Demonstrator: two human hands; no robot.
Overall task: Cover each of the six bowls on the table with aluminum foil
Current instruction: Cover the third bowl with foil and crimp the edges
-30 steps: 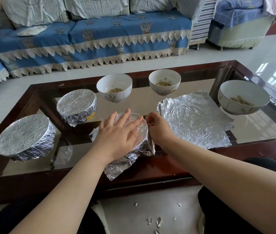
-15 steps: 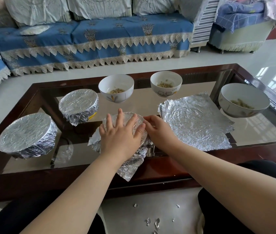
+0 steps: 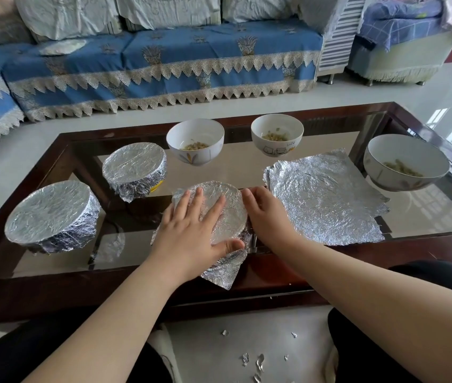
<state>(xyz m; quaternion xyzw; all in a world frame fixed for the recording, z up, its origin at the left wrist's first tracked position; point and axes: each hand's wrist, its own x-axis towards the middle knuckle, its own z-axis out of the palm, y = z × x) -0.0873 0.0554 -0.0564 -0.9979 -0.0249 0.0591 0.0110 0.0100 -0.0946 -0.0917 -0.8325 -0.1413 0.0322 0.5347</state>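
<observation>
My right hand [image 3: 267, 217] has slid from pinching the foil sheet [image 3: 229, 217] to pressing, fingers curled, against bowl 3's side while my left hand [image 3: 191, 230] lies flat on top, so this cover is nearly sealed.

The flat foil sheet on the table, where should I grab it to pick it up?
Pinch the foil sheet at its near right corner, coming from the right. That corner juts toward the table edge, away from the white bowl and the right hand. It lies flat, so lifting an edge is probably easiest.

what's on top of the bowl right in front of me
A crinkled sheet of foil covers it, with the left hand pressing flat on top and the right hand at its side. The bowl and its contents are hidden.
</observation>
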